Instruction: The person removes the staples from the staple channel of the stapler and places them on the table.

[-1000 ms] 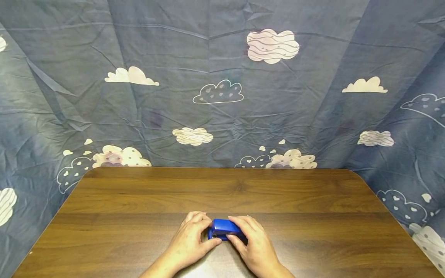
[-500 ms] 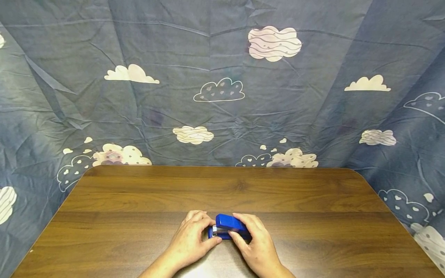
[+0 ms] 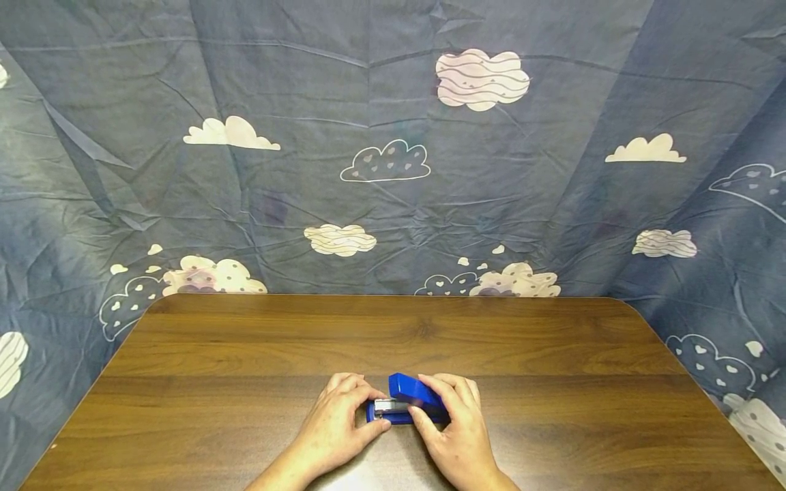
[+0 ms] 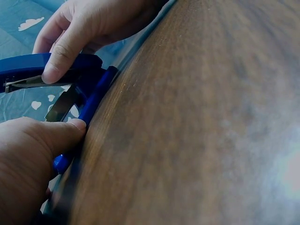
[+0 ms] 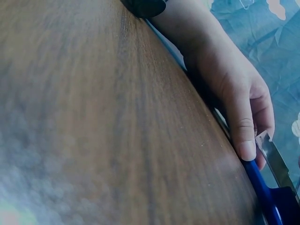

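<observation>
A blue stapler (image 3: 413,390) stands on the wooden table between both hands, its top cover tilted up off the metal staple channel (image 3: 389,406). My left hand (image 3: 336,419) pinches the front end of the base (image 4: 93,99), with the thumb along the near side. My right hand (image 3: 456,423) grips the raised cover (image 4: 28,65) from the right, thumb on the near side and fingers over the far side. In the left wrist view the cover, channel and base fan apart from the hinge. The stapler's rear end is hidden behind the right hand in the head view.
The brown wooden table (image 3: 393,334) reaches back to a dark blue cloth (image 3: 393,204) printed with white clouds. That cloth also hangs along the left and right sides. In the right wrist view a dark band (image 5: 144,5) sits at the left wrist.
The stapler's cover has swung up and to the right with my right hand, baring the metal channel. My left hand has stayed at the front of the base.
</observation>
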Tool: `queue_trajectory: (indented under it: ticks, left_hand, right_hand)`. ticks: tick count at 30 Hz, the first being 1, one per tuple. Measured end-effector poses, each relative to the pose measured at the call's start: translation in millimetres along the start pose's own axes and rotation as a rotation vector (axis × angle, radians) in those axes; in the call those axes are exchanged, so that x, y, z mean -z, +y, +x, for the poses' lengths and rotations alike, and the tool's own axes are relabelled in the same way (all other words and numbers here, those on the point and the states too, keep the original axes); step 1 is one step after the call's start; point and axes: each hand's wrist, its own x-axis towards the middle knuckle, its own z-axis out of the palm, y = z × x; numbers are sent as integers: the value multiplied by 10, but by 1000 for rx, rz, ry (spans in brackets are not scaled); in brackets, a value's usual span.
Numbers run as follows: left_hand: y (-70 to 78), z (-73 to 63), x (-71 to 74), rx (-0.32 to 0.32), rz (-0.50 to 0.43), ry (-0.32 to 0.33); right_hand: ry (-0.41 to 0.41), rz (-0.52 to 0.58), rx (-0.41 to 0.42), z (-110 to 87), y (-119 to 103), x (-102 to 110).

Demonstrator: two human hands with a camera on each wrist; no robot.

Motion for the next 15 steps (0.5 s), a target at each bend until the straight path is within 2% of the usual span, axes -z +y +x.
queue_trajectory:
  ticks: [8, 15]
  left_hand:
    - [9, -4, -7, -1, -9, -2]
    - [19, -1, -2, 15, -27, -9]
  right_hand:
    - [17, 32, -28, 0, -5, 26]
    - [64, 81, -34, -3, -14, 38]
